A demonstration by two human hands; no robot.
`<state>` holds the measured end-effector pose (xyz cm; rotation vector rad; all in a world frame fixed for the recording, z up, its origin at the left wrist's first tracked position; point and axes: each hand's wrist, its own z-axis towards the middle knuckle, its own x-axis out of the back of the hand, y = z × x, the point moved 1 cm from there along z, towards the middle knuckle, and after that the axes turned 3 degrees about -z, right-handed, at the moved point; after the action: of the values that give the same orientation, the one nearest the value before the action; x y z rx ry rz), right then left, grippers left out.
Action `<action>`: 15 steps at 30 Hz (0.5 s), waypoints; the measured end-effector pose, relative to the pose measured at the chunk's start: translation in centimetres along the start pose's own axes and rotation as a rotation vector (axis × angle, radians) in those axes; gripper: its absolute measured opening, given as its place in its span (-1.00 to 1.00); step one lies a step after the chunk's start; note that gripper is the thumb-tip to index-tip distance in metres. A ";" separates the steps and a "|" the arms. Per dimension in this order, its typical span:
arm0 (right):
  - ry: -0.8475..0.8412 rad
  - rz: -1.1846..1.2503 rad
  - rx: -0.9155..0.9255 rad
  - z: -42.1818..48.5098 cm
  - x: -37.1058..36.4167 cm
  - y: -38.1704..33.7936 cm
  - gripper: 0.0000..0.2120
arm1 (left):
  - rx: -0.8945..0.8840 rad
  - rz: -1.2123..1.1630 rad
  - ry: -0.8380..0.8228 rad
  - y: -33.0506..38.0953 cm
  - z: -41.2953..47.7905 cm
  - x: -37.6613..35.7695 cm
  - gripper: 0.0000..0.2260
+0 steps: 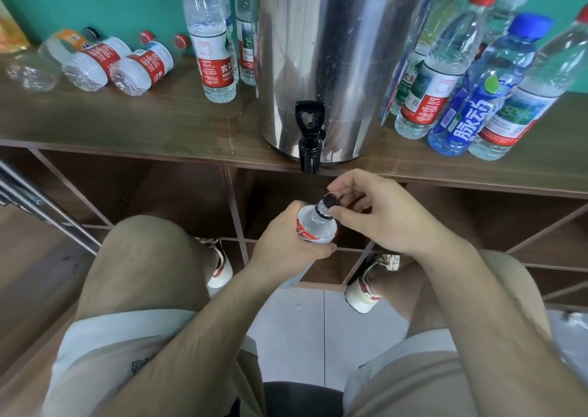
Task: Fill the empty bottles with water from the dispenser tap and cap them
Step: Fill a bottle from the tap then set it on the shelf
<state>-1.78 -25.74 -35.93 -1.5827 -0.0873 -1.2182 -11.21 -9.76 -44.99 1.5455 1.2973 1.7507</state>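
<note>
While the bottle (316, 228) sits a little below the tap (309, 142), we hold it in our left hand (283, 244), with the fingers curled round its red label. Our right hand (381, 216) pinches the black cap (329, 200) at its mouth with thumb and finger. We cannot tell how full it is. On the shelf (127, 120), empty bottles (95, 63) lie left of the tank (334, 50), and full bottles (477, 92) stand on its right.

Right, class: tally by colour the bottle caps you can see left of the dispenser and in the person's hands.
Red caps: 2
Black caps: 2, one pinched by the right hand at the mouth of the bottle the left hand holds
Total: 4
</note>
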 end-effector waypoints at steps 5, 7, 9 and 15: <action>-0.056 -0.175 0.066 -0.9 0.6 -1.4 -0.69 | -0.014 0.045 -0.026 0.4 -0.6 0.3 -0.50; -0.093 -0.234 0.095 -1.3 1.1 -2.3 -0.67 | -0.026 0.036 -0.041 0.8 -0.8 0.3 -0.50; -0.124 -0.265 0.135 -1.7 1.7 -2.9 -0.66 | -0.041 0.014 -0.056 1.1 -1.0 0.4 -0.51; -0.179 -0.368 0.287 -3.1 3.5 -4.2 -0.69 | -0.102 -0.020 -0.139 1.9 -1.4 0.6 -0.49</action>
<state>-4.69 -28.14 -30.91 -1.4542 -0.6647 -1.2715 -12.18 -10.64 -42.92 1.5608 1.1350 1.6397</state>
